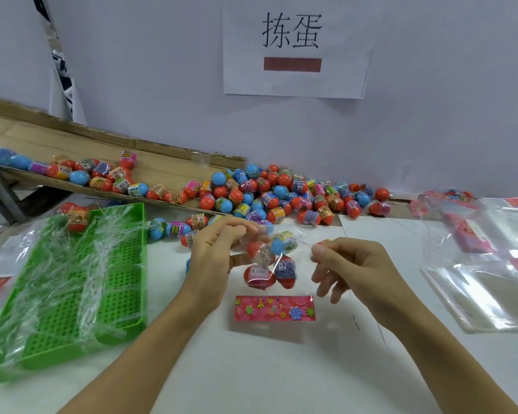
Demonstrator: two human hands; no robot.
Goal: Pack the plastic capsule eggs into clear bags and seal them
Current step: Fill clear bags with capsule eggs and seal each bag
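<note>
Item: clear bag (274, 264) holding capsule eggs (284, 271), hanging between left hand (214, 261) and right hand (349, 267), fingertips seemingly pinching its mouth for sealing.

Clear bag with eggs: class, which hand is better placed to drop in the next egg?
Right. The right hand pinches an orange egg beside the clear bag; the left hand grips the bag's top.

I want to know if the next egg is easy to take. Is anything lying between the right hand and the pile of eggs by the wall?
Nothing visible does. The right hand pinches the clear bag, and bare table lies between it and the pile of eggs.
</note>
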